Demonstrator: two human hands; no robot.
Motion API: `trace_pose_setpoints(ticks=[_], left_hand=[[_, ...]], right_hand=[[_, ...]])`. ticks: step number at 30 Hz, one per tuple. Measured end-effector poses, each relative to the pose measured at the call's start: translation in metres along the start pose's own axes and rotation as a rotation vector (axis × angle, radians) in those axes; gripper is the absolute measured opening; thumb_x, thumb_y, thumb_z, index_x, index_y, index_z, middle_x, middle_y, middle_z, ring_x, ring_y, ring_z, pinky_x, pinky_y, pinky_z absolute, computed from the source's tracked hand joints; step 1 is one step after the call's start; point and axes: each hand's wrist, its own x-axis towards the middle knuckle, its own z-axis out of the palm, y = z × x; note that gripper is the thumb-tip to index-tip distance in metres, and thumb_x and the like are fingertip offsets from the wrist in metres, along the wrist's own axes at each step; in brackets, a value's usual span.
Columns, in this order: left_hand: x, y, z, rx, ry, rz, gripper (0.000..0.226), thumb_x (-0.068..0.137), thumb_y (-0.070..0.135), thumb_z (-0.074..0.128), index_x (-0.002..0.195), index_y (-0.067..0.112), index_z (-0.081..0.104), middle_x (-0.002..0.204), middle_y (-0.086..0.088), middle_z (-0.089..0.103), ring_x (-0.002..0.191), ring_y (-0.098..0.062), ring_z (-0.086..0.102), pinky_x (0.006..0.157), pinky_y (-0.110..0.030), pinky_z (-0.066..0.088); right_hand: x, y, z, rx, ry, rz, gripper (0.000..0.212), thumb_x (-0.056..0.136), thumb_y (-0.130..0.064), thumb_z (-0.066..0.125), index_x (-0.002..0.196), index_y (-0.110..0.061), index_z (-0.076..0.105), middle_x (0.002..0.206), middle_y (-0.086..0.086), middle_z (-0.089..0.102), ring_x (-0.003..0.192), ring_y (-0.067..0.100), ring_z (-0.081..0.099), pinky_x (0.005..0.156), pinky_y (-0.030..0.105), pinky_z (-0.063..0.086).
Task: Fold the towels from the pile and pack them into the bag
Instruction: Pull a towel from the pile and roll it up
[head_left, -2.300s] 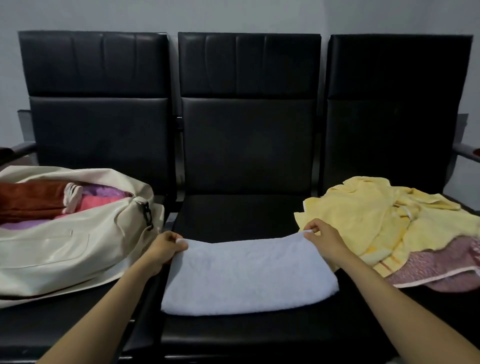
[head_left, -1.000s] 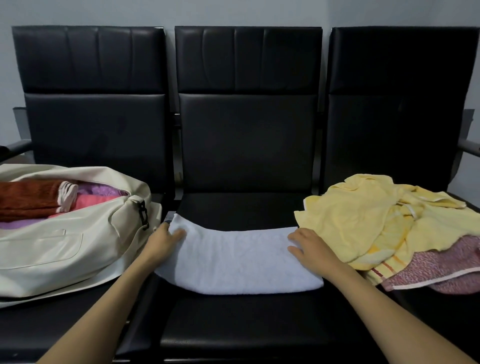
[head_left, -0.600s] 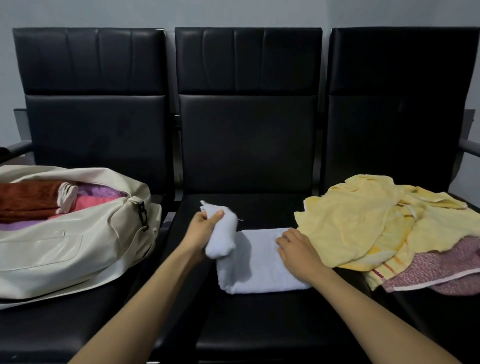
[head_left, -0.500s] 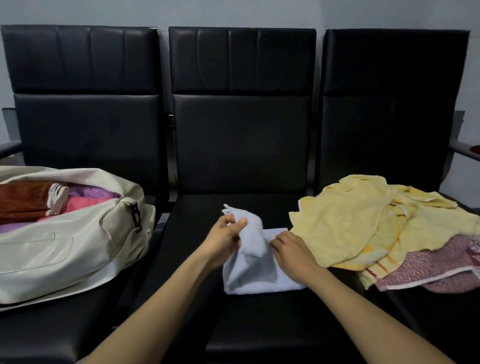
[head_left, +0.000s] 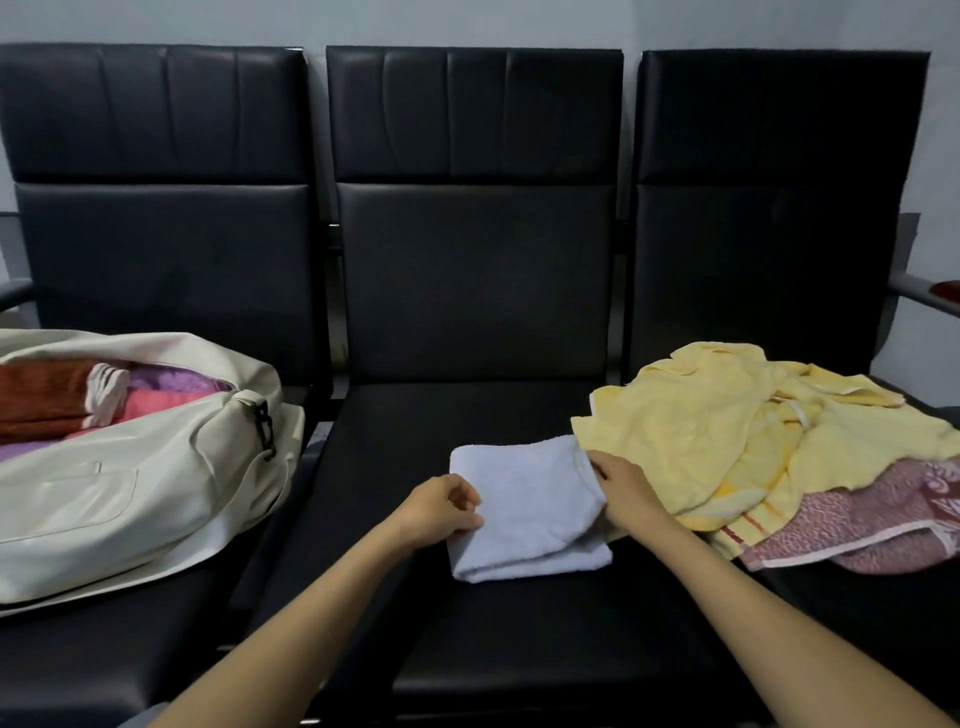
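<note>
Head view: the left hand (head_left: 441, 512) and right hand (head_left: 623, 488) clasp opposite edges of the folded white towel (head_left: 524, 499) between them, apparently squaring it for the open bag (head_left: 130, 483) left of the left hand.

1 head-worn wide-angle camera looks forward and down, at close range, onto the middle seat (head_left: 467, 410) of a black 3-seat bench (head_left: 156, 260) against a wall (head_left: 467, 21).
</note>
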Motion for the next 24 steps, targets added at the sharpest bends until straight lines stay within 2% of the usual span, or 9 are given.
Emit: trace_pose_setpoints(ticks=[3,5,6,8,11,15,17,21,24], left_hand=[[-0.002,0.000,0.004,0.119,0.033,0.029,0.026,0.080,0.018,0.073,0.104,0.017,0.061,0.093,0.006,0.055,0.077,-0.005,0.053,0.062,-0.011,0.041],[-0.001,0.002,0.005,0.172,0.052,0.007,0.029,0.080,0.021,0.073,0.105,0.018,0.058,0.096,0.004,0.051,0.075,-0.006,0.051,0.057,-0.011,0.037],[-0.001,0.002,0.005,0.189,0.064,-0.018,0.031,0.080,0.022,0.073,0.106,0.019,0.056,0.101,0.001,0.049,0.077,-0.007,0.050,0.057,-0.012,0.037],[0.000,0.003,0.006,0.200,0.084,-0.091,0.037,0.080,0.025,0.073,0.109,0.020,0.051,0.113,-0.003,0.042,0.084,-0.011,0.049,0.060,-0.016,0.039],[-0.001,0.004,0.006,0.146,0.117,-0.204,0.046,0.081,0.028,0.068,0.115,0.015,0.041,0.122,-0.005,0.039,0.094,-0.016,0.049,0.061,-0.020,0.039],[0.001,0.005,0.007,0.001,0.154,-0.251,0.066,0.084,0.038,0.066,0.129,0.005,0.031,0.117,-0.003,0.051,0.089,-0.011,0.052,0.056,-0.019,0.039],[0.003,0.007,0.010,-0.094,0.145,-0.260,0.065,0.081,0.041,0.071,0.126,0.004,0.042,0.112,0.000,0.056,0.090,-0.011,0.057,0.058,-0.019,0.043],[0.004,0.017,0.019,-0.384,0.060,-0.240,0.042,0.075,0.033,0.079,0.105,0.009,0.063,0.101,-0.003,0.069,0.089,-0.015,0.067,0.071,-0.026,0.055],[0.002,0.030,0.021,-0.622,0.028,-0.228,0.039,0.079,0.022,0.074,0.112,0.006,0.062,0.107,-0.010,0.070,0.096,-0.024,0.068,0.078,-0.034,0.057]], right_hand=[[-0.003,-0.003,-0.013,0.414,-0.076,0.229,0.046,0.101,-0.044,0.038,0.100,-0.007,0.066,0.098,0.012,0.071,0.087,0.025,0.067,0.075,0.034,0.052],[-0.009,-0.001,-0.019,0.499,-0.211,0.321,0.041,0.095,-0.049,0.050,0.112,-0.013,0.058,0.107,0.004,0.068,0.091,0.022,0.067,0.069,0.031,0.055],[-0.010,0.000,-0.019,0.422,-0.249,0.302,0.040,0.091,-0.041,0.061,0.121,-0.017,0.049,0.114,0.001,0.063,0.096,0.020,0.065,0.068,0.028,0.053],[-0.013,0.002,-0.017,0.367,-0.251,0.224,0.068,0.087,-0.016,0.068,0.142,-0.024,0.029,0.123,0.002,0.057,0.103,0.020,0.061,0.067,0.027,0.051],[-0.013,0.002,-0.018,0.618,-0.311,0.204,0.067,0.089,-0.003,0.061,0.142,-0.031,0.033,0.121,0.006,0.061,0.090,0.023,0.065,0.058,0.030,0.054],[-0.017,0.011,-0.020,0.223,-0.313,0.123,0.063,0.092,-0.015,0.059,0.145,-0.027,0.029,0.120,0.001,0.047,0.077,0.018,0.059,0.051,0.022,0.050],[-0.018,0.013,-0.018,0.021,-0.312,0.056,0.063,0.092,-0.023,0.059,0.147,-0.025,0.028,0.119,-0.001,0.043,0.077,0.012,0.054,0.050,0.017,0.045],[-0.015,0.010,-0.013,-0.180,-0.296,-0.010,0.058,0.095,-0.029,0.055,0.147,-0.023,0.032,0.142,0.005,0.041,0.122,0.018,0.046,0.095,0.022,0.041],[-0.013,0.005,-0.008,-0.241,-0.297,0.040,0.048,0.100,-0.024,0.044,0.146,-0.023,0.033,0.140,0.008,0.037,0.123,0.022,0.046,0.099,0.027,0.038]])
